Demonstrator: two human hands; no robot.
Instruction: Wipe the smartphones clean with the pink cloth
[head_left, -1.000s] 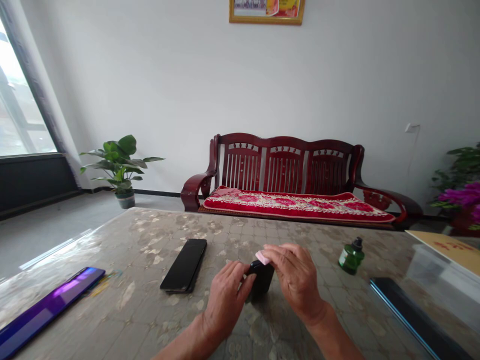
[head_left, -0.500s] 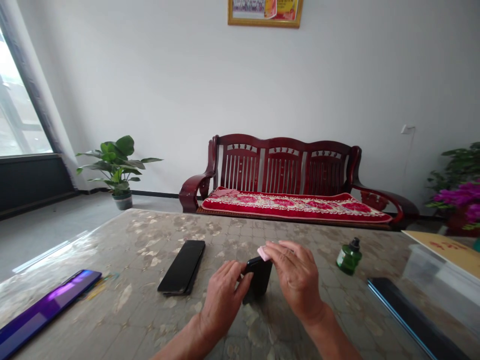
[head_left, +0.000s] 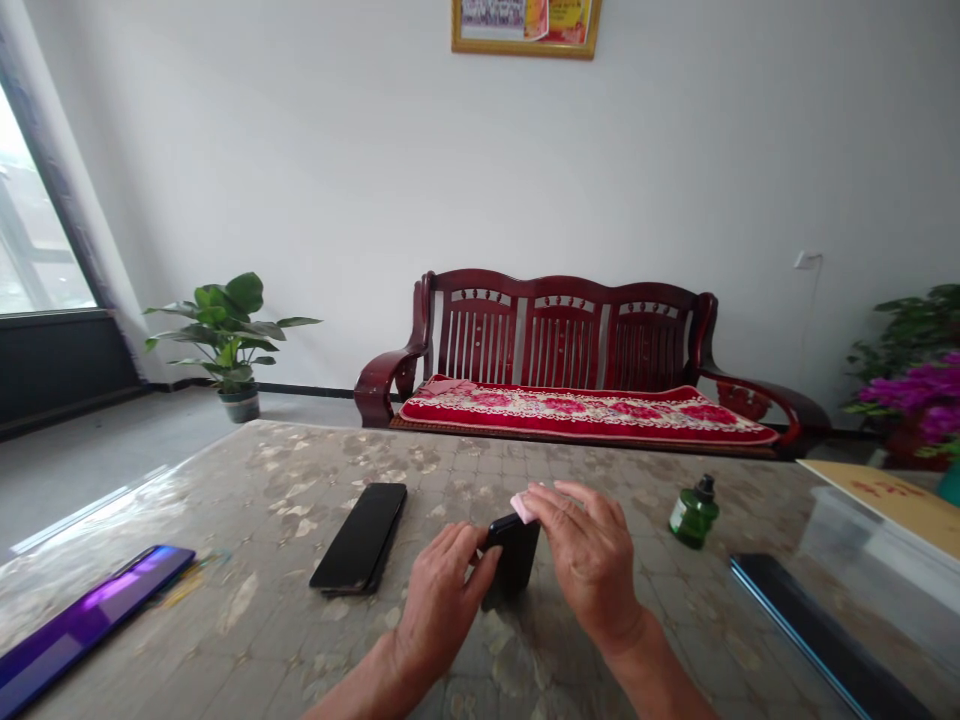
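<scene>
A black phone (head_left: 513,562) stands upright on edge at the front middle of the table. My left hand (head_left: 448,590) grips it by its left side, with the thumb across the near face. My right hand (head_left: 589,550) pinches a small pale pink cloth (head_left: 523,505) against the phone's top right corner. Part of the cloth is hidden under my fingers. Left of my hands, another black phone (head_left: 360,538) lies flat on the table.
The table (head_left: 255,640) has a patterned cover. A purple phone (head_left: 90,625) lies at far left. To the right are a green pump bottle (head_left: 694,513), a dark phone with a blue edge (head_left: 817,630) and a clear plastic box (head_left: 862,560). A wooden bench (head_left: 570,340) stands behind.
The whole view has shifted slightly. My hands keep almost the same hold on the phone and the cloth, with the cloth still at the phone's top right corner.
</scene>
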